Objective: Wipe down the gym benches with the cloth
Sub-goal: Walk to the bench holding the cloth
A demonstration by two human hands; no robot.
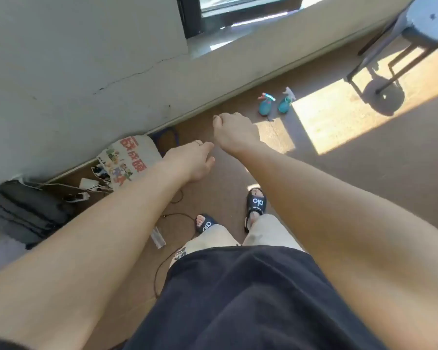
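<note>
Both my arms reach forward over the brown floor. My left hand (194,160) hangs with loosely curled fingers and holds nothing. My right hand (234,133) is a little farther out, its fingers drooping down, also holding nothing. Two teal spray bottles (276,103) stand on the floor beyond my right hand, near the wall's base. Neither a cloth nor a gym bench is in view.
A printed tote bag (127,160) leans against the grey wall (86,72) at left, beside a dark bag (23,213), chargers and cables (91,188). A blue metal stool (415,29) stands at the upper right. Sunlight falls on the floor (352,109) there.
</note>
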